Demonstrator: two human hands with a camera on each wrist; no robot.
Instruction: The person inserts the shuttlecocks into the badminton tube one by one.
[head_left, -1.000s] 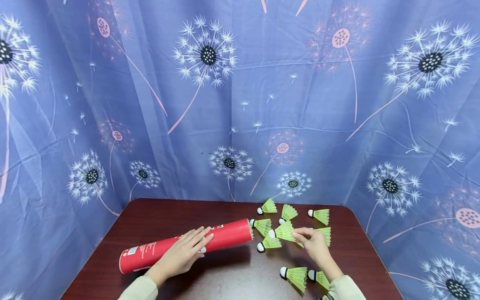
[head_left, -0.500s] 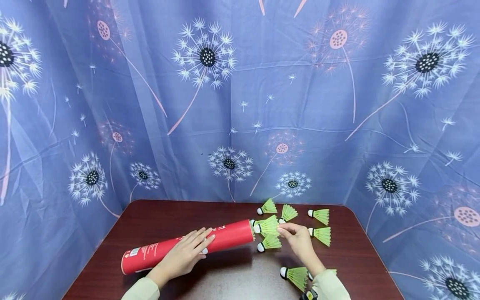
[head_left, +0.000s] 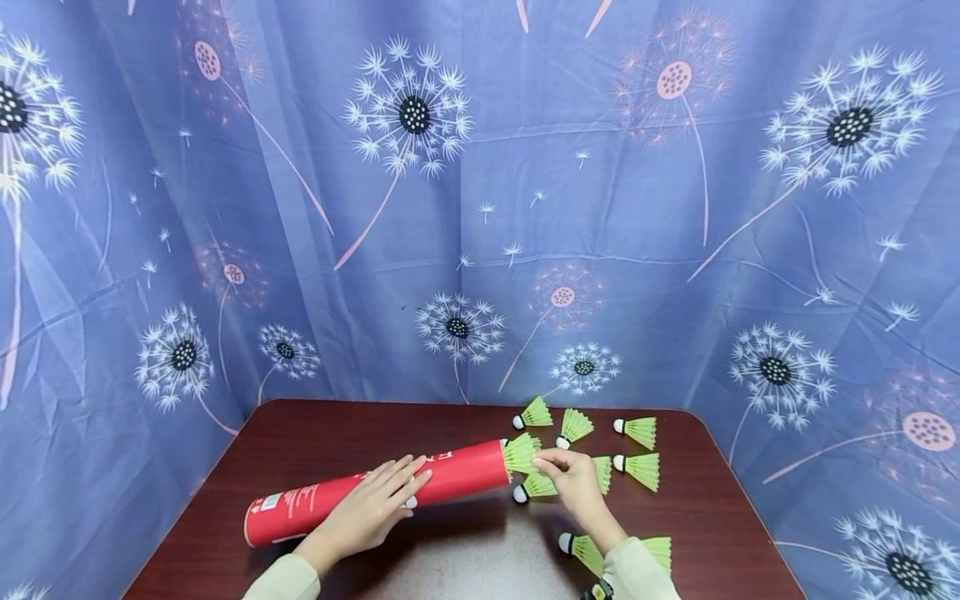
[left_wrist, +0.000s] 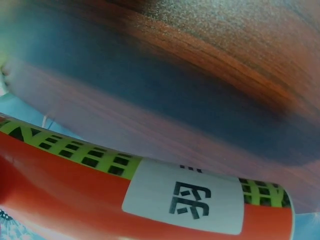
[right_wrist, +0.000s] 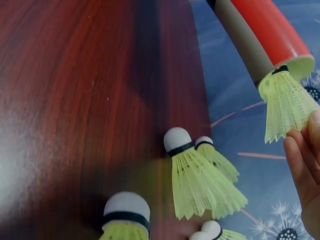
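A red shuttlecock tube [head_left: 468, 475] lies slanted across the left half of the table, its mouth end to the right and raised off the surface. My left hand [head_left: 367, 504] grips it around the middle; the thumb is mostly hidden. At the mouth, my right hand [head_left: 576, 483] pinches a yellow-green shuttlecock [head_left: 520, 452] by the edge of its skirt. In the right wrist view, that shuttlecock [right_wrist: 287, 105] has its head inside the tube's rim, with most of the skirt outside. The left wrist view shows the tube's label [left_wrist: 185, 205] close up.
Several more shuttlecocks lie on the dark red-brown table [head_left: 300, 433]: a back one [head_left: 534, 413], one at the right [head_left: 637, 471], and a front one [head_left: 581, 550] partly behind the right forearm. A blue dandelion-print curtain [head_left: 465, 208] surrounds the table.
My right hand has moved left with the shuttlecock, from above the other shuttlecocks to the tube's mouth, and its head has entered. The left hand and tube have hardly moved.
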